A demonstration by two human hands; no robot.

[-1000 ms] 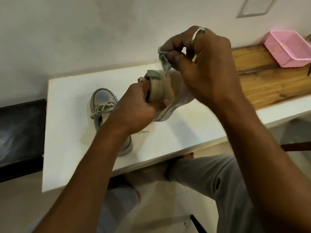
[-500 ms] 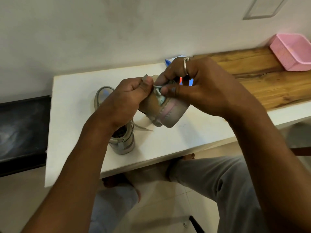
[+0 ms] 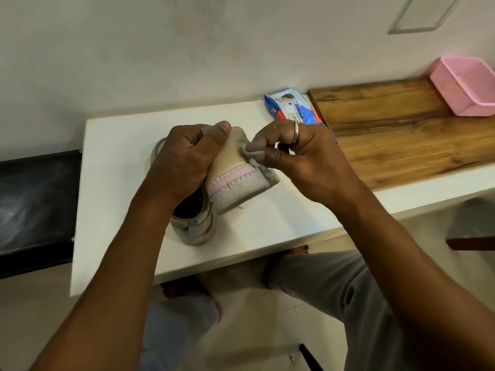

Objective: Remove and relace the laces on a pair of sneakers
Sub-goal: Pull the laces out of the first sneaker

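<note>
Left hand (image 3: 187, 159) is gripping the held sneaker (image 3: 235, 183), fingers curled round it, thumb lying along the top edge. Right hand (image 3: 297, 153), wearing a ring, is pinching the grey lace (image 3: 251, 159) between thumb and forefinger at the shoe's side. The sneaker is hanging just above the white table (image 3: 120, 183), showing a beige sole, a pink band and white stitching. The second sneaker (image 3: 192, 226) is sitting on the table under the left wrist, opening up. A pink basket (image 3: 466, 87) is sitting on the wooden counter (image 3: 401, 135), with a wipes pack (image 3: 292, 108) lying behind the hands.

Left hand (image 3: 184, 159) curled tight (thumb on top), right hand (image 3: 302, 159) pinching, forearms converging
</note>
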